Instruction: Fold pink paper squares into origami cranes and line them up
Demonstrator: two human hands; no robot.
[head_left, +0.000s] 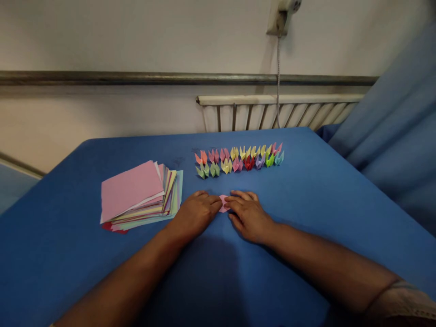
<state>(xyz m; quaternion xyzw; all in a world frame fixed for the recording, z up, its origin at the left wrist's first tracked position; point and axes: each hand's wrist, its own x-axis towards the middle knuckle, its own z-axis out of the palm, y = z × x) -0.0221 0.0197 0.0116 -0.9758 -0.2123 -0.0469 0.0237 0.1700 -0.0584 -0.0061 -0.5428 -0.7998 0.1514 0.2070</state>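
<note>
Pink paper [223, 209], small and angular where it showed, lay on the blue table [306, 195] between the left hand [197, 212] and the right hand [252, 221], touched by the fingertips of both. The left fingers were pressed together and bent down over its left end; whether the thumb pinched it from beneath, I could not tell. The right hand's fingers were loosely spread, tips reaching onto the paper's right part, the thumb apart from them on the near side.

Just beyond the fingertips stood folded figures [249, 163] in two rows. The near row, from left to right, had two pale green ones, then yellow, pink, red, lilac, lime and light blue; the far row held orange, pinks and yellows. To the left of the left fingers, near them, sat a stack [132, 190] of coloured sheets, pink on top, edges fanned toward the hand.

Well beyond the fingers, a rail [153, 78] ran along the wall [136, 36]. Far to their right hung a blue curtain [402, 127].
</note>
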